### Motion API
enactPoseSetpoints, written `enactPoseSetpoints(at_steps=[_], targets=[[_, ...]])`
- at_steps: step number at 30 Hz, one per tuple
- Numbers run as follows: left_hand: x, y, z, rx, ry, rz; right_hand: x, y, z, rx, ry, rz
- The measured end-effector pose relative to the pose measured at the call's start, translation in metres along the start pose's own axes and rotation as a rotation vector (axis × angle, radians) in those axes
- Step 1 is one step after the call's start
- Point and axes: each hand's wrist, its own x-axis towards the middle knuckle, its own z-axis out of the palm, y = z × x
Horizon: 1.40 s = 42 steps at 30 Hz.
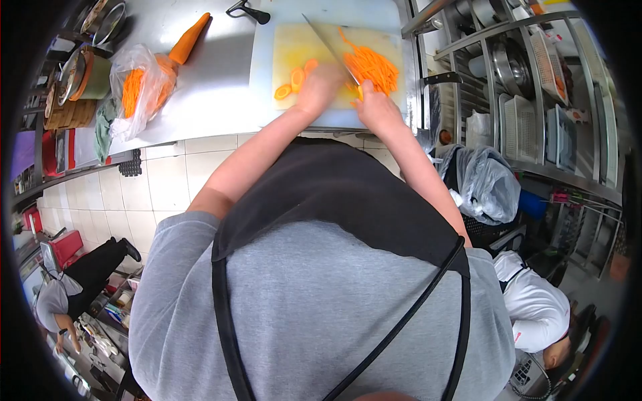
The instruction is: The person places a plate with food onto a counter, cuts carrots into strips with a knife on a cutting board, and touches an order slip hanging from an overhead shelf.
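My right hand [380,110] is closed round the yellow handle of a kitchen knife [328,45], whose blade slants up and left above the board. Beside the blade lies a heap of carrot strips [376,70]. My left hand [322,88] is smeared by motion, left of the knife and close to a few oval carrot slices [296,79]. Its fingers cannot be made out. Both hands are over the pale cutting board [261,83], which has a yellowish area in its middle.
Left on the steel counter [221,87] are a carrot [192,37] and a plastic bag [130,83] of shredded carrot. A black-handled peeler [249,11] lies at the board's far edge. Another knife [442,79] and a rack [528,127] stand right. Two people are behind.
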Motion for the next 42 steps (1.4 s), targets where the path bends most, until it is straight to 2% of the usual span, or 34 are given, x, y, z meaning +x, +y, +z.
enactPoseSetpoints(at_steps=[3, 7, 10, 12, 15, 17, 19, 21, 22, 23, 25, 26, 28, 32, 34, 38, 40, 42], targets=[[-0.001, -0.004, 0.003, 0.095, -0.054, -0.011, -0.012, 0.004, 0.004, 0.057, 0.12, -0.088], [0.001, 0.001, -0.001, 0.118, -0.055, 0.003, -0.009, 0.006, 0.022, 0.069, 0.121, -0.042], [0.001, 0.001, 0.001, 0.11, -0.044, 0.018, 0.009, 0.006, 0.022, 0.09, 0.031, -0.002], [0.002, -0.001, 0.004, 0.116, -0.032, 0.007, 0.024, 0.012, 0.028, 0.037, 0.185, -0.135], [0.004, -0.006, 0.0, 0.216, -0.055, 0.021, 0.011, 0.005, -0.006, 0.004, 0.135, -0.124], [0.005, 0.006, -0.012, 0.043, -0.121, -0.09, -0.003, 0.002, -0.013, -0.035, 0.16, -0.127], [0.008, 0.02, -0.036, -0.022, -0.059, -0.125, -0.011, 0.002, -0.018, -0.078, 0.195, -0.114], [0.014, 0.036, -0.061, 0.096, 0.268, -0.079, -0.013, 0.01, -0.011, -0.116, 0.265, -0.071], [0.015, 0.033, -0.065, 0.106, 0.141, -0.104, -0.011, 0.015, -0.005, -0.104, 0.319, -0.085], [0.019, 0.031, -0.064, 0.114, 0.146, -0.097, -0.009, 0.018, -0.001, -0.1, 0.328, -0.092], [0.026, 0.027, -0.057, 0.547, -0.17, -0.099, -0.009, 0.023, 0.004, -0.106, 0.394, -0.15], [0.028, 0.026, -0.054, 0.557, -0.163, -0.092, -0.008, 0.025, 0.004, -0.101, 0.406, -0.156], [0.033, 0.026, -0.043, 0.65, -0.483, -0.134, -0.006, 0.028, 0.003, -0.127, 0.411, -0.216], [0.044, 0.021, -0.017, 0.602, -0.511, -0.093, -0.001, 0.035, 0.007, -0.113, 0.459, -0.247], [0.055, 0.016, -0.003, 0.513, -0.573, 0.018, -0.001, 0.038, 0.012, -0.146, 0.504, -0.382], [0.084, 0.015, 0.013, 0.502, -0.632, 0.039, -0.004, 0.035, 0.02, -0.111, 0.458, -0.416], [0.108, 0.032, 0.011, 0.562, -0.567, 0.052, -0.009, 0.04, 0.009, -0.072, 0.389, -0.396], [0.128, 0.039, 0.004, 0.242, -0.375, -0.002, -0.009, 0.044, -0.012, 0.009, 0.304, -0.377]])
